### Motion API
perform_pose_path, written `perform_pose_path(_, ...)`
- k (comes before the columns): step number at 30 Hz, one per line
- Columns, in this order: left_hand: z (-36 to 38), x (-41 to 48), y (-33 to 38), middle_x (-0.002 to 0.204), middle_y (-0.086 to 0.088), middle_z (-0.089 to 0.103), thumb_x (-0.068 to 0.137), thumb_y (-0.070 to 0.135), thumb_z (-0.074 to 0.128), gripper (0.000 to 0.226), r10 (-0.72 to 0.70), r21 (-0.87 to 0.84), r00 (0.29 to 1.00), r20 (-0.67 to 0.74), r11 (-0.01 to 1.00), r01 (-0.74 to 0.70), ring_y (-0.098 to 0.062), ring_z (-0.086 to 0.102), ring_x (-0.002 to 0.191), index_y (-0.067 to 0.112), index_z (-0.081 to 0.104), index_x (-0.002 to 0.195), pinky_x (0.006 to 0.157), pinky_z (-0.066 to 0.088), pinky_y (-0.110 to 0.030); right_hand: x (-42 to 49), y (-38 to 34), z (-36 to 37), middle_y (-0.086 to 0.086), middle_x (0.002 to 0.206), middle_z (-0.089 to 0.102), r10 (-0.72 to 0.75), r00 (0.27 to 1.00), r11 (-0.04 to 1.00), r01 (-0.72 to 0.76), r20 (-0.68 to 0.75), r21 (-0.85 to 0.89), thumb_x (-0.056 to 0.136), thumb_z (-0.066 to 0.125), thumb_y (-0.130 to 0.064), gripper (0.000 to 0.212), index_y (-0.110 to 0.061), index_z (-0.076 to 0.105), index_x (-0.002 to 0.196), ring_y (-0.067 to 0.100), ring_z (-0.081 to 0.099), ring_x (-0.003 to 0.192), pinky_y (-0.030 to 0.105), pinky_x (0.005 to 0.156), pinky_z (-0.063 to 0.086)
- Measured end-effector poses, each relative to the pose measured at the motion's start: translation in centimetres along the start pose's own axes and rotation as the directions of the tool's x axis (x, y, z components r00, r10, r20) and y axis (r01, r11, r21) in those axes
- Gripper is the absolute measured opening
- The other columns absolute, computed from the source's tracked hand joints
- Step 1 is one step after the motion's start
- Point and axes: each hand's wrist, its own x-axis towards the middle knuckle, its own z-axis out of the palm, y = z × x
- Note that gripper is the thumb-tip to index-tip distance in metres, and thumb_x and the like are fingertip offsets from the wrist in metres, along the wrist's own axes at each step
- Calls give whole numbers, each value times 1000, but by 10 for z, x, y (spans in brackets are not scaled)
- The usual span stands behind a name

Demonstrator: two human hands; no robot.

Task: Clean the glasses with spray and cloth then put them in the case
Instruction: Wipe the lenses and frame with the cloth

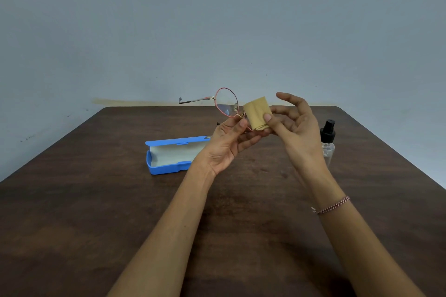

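Above a dark wooden surface (96, 212), the left hand (226, 144) gripped pink-rimmed glasses (225, 103) while the right hand (293, 125) pinched a folded tan cloth (256, 113) over one lens — an open blue case (169, 157) at left, a spray bottle (327, 142) at right.

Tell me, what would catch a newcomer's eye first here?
Mid-frame, above the dark wooden table, the left hand holds up pink-rimmed glasses while the right hand pinches a folded tan cloth over one lens. An open blue case lies left; a clear spray bottle stands right.
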Motion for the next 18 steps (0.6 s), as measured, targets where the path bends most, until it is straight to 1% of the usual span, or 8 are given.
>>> perform_pose_path(1, 0, 0, 0, 95, -10, 73, 50, 41, 89, 66, -3, -2, 1000, 3, 1000, 3, -23, 71, 84, 13, 67, 106, 71, 57, -25, -1, 0, 1, 3, 91, 65, -20, 1000, 999, 20, 3, -33, 84, 67, -3, 37, -19, 51, 113, 14, 68, 76, 27, 69, 55)
perform_pose_path(3, 0, 1, -1, 93, -7, 73, 49, 40, 89, 55, -13, -6, 1000, 17, 1000, 13, -22, 72, 83, 18, 73, 97, 69, 57, -24, -2, 1, 2, -3, 90, 63, -127, 992, 966, 121, -9, -229, 83, 69, -6, 34, -23, 51, 106, 12, 66, 76, 28, 67, 55)
perform_pose_path(5, 1, 2, -2, 90, -4, 74, 47, 40, 90, 50, -18, -6, 1000, 26, 1000, 18, -18, 72, 80, 21, 75, 92, 70, 57, -24, -5, 2, 4, -7, 96, 59, -307, 952, 823, 270, 9, -499, 82, 68, -7, 29, -21, 55, 103, 9, 60, 82, 17, 67, 51)
perform_pose_path(7, 0, 3, -4, 87, -3, 74, 45, 40, 91, 51, -19, -7, 1000, 24, 1000, 19, -16, 71, 78, 21, 76, 90, 69, 57, -24, -7, 4, 6, -6, 103, 50, -430, 900, 682, 372, 65, -629, 83, 66, -2, 25, -12, 61, 105, 6, 52, 85, 6, 69, 43)
perform_pose_path(10, 0, 4, -5, 81, -3, 72, 42, 39, 92, 52, -6, -25, 1000, 5, 1000, 7, -15, 70, 74, 19, 76, 87, 67, 57, -24, -9, 8, 10, -1, 102, 52, -448, 882, 612, 422, 147, -669, 88, 59, -3, 26, -9, 64, 113, 13, 54, 89, 10, 75, 42)
perform_pose_path(14, -4, 5, -5, 81, -3, 69, 41, 39, 93, 50, 16, -31, 999, -39, 999, -18, -15, 70, 75, 19, 74, 82, 64, 57, -24, -12, 8, 13, 3, 107, 57, -445, 869, 561, 459, 217, -689, 90, 53, -30, 35, -11, 64, 117, 17, 56, 93, 15, 78, 41)
perform_pose_path(16, -6, 4, -4, 78, -1, 68, 41, 39, 93, 45, 31, -32, 999, -33, 999, -32, -15, 70, 76, 21, 74, 78, 65, 57, -24, -11, 7, 12, 3, 106, 58, -449, 867, 569, 465, 217, -679, 87, 60, -27, 32, -12, 65, 114, 18, 57, 94, 13, 77, 41)
perform_pose_path(18, -5, 3, -2, 74, 1, 70, 43, 40, 92, 46, 32, -44, 999, 2, 999, -32, -13, 70, 75, 22, 75, 82, 66, 57, -24, -10, 7, 10, 3, 105, 58, -456, 869, 592, 458, 192, -663, 83, 68, -12, 30, -13, 66, 113, 19, 58, 93, 13, 78, 43)
